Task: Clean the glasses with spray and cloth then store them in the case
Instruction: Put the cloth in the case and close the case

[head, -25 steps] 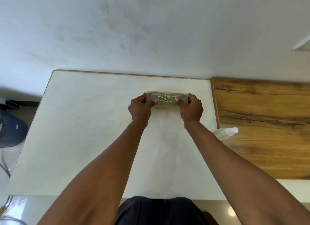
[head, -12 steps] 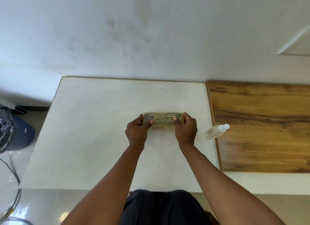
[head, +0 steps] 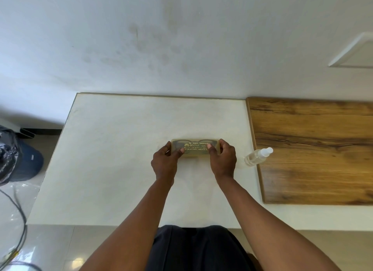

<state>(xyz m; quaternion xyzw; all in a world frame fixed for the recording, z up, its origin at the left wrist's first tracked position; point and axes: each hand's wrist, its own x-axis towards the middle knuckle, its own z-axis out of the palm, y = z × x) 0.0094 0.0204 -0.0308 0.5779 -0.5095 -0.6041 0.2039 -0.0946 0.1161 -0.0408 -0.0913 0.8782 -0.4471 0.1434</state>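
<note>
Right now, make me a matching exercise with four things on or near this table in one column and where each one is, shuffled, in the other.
Things:
1. glasses case
2. spray bottle
3. wooden board
4. blue bin

Places:
A. on the floor, left of the white table
B. held at both ends by the left hand and right hand
C. covering the table's right side
D. lying across the board's left edge

Pairs: 1-B, 2-D, 3-C, 4-A

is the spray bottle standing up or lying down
Lying down. The spray bottle rests on its side at the seam between the white table and the wooden board, cap pointing right and slightly away.
</note>
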